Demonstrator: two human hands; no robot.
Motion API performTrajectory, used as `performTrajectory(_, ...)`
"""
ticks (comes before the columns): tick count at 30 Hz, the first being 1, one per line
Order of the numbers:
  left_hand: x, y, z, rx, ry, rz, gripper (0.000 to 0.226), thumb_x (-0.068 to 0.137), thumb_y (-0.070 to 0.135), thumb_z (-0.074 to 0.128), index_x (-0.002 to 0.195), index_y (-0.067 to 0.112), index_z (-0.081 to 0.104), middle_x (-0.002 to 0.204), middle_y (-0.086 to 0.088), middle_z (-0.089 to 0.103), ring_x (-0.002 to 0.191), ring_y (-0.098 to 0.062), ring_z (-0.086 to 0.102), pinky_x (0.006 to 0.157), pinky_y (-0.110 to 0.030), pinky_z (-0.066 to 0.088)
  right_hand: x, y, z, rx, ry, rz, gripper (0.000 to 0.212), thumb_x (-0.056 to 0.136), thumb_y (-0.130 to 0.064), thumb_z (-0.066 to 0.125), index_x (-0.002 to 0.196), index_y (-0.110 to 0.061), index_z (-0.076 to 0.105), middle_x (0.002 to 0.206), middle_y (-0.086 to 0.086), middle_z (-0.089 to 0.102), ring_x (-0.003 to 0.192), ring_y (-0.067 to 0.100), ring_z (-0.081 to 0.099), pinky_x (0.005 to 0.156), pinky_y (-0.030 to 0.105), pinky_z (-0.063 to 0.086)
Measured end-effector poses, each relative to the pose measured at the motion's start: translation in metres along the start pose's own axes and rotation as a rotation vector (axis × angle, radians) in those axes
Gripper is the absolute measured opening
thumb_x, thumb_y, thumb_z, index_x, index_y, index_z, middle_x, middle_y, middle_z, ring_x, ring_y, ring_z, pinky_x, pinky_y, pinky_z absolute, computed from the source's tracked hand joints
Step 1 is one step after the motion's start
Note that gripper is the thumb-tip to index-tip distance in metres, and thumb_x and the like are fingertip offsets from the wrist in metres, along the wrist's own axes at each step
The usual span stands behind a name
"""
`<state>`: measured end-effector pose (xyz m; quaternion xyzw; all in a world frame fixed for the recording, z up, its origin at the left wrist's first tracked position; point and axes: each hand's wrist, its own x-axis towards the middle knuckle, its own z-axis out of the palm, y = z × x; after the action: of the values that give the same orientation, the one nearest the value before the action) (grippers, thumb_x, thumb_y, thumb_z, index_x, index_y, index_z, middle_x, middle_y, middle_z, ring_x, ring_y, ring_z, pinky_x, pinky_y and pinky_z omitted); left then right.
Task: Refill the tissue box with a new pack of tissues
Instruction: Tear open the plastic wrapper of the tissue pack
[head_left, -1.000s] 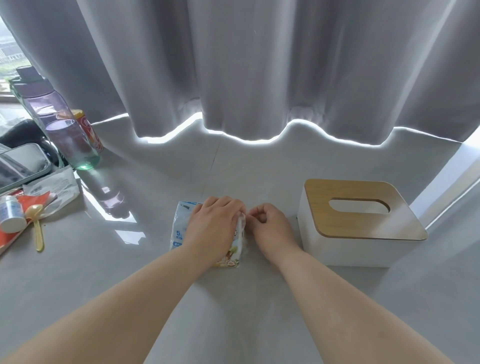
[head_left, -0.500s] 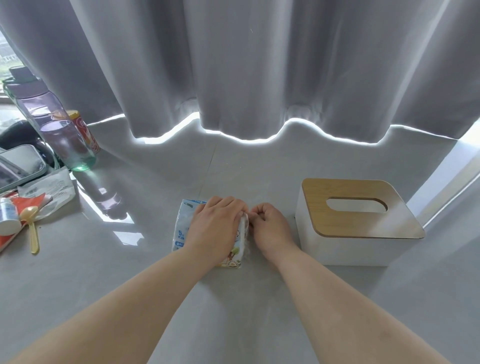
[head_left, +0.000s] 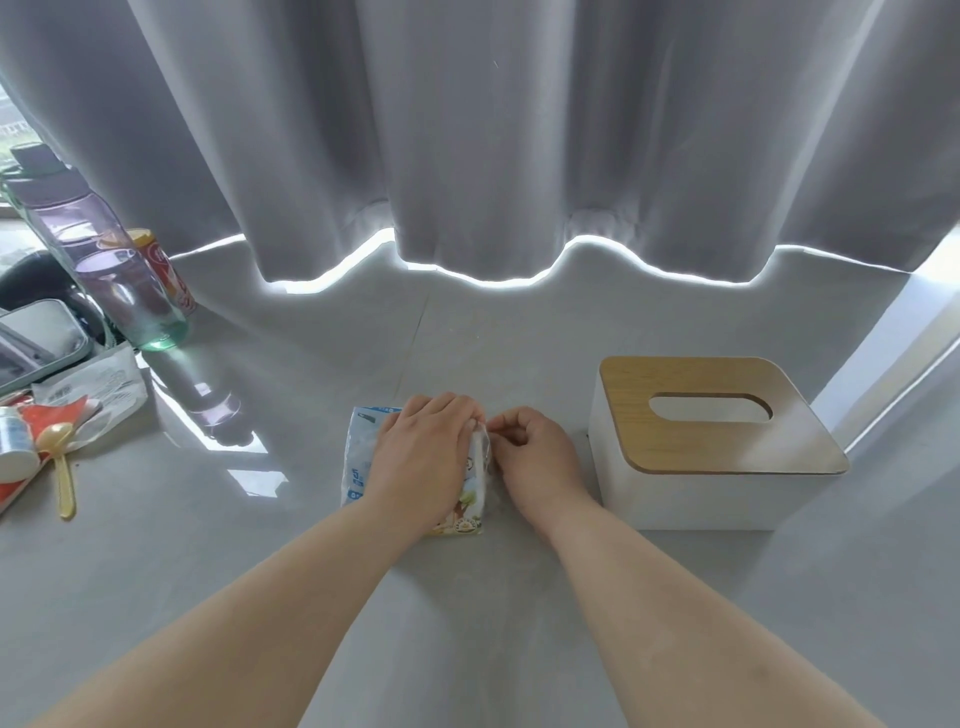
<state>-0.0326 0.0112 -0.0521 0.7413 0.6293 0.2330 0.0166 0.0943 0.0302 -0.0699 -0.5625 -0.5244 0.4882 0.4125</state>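
Note:
A plastic-wrapped tissue pack (head_left: 359, 457) lies flat on the grey table in the middle of the head view. My left hand (head_left: 421, 462) lies over the pack, its fingers curled over the right end. My right hand (head_left: 535, 457) sits right beside it, thumb and fingers pinching the wrapper at that same end. The tissue box (head_left: 691, 488), white with a wooden slotted lid (head_left: 727, 441), stands closed just right of my right hand.
At the left edge stand a clear water bottle (head_left: 104, 260), a red can (head_left: 166, 270), a phone (head_left: 31, 348), paper packets (head_left: 98, 384), a small white bottle (head_left: 13, 441) and a yellow spoon (head_left: 62, 467). Grey curtains (head_left: 519, 130) hang behind the table.
Both hands stay on the pack's right end; the right fingers shifted slightly on the wrapper. The camera drifted a little.

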Motion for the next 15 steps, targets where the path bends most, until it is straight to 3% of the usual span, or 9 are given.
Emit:
performTrajectory(5,-0.002,-0.004,-0.002,0.012,-0.018,-0.005,0.024,0.098,0.024,0.03,0.092,0.03,0.053,0.09,0.02,0.05,0.09,-0.009,0.04,0.074,-0.025,0.022,0.002,0.0,0.001,-0.065,-0.008,-0.019,0.009,0.088,-0.015,0.062,0.08,-0.018,0.066,0.077,-0.003,0.067,0.065,0.006,0.055,0.056,0.014,0.04)
performTrajectory(11,-0.003,-0.008,-0.005,-0.002,-0.047,-0.014,0.025,0.098,0.025,0.03,0.091,0.029,0.054,0.092,0.018,0.055,0.09,-0.009,0.041,0.075,-0.026,0.024,0.007,0.003,0.0,-0.005,-0.1,-0.022,0.011,0.087,-0.018,0.065,0.085,-0.016,0.075,0.088,0.003,0.074,0.078,0.011,0.063,0.074,0.023,0.05)
performTrajectory(15,-0.005,-0.013,-0.007,0.005,-0.087,0.016,0.026,0.097,0.028,0.028,0.092,0.031,0.053,0.091,0.02,0.052,0.091,-0.009,0.043,0.076,-0.026,0.024,0.008,0.004,0.0,-0.051,-0.126,-0.036,0.011,0.087,-0.017,0.064,0.083,-0.014,0.074,0.082,0.002,0.072,0.074,0.011,0.059,0.071,0.023,0.047)
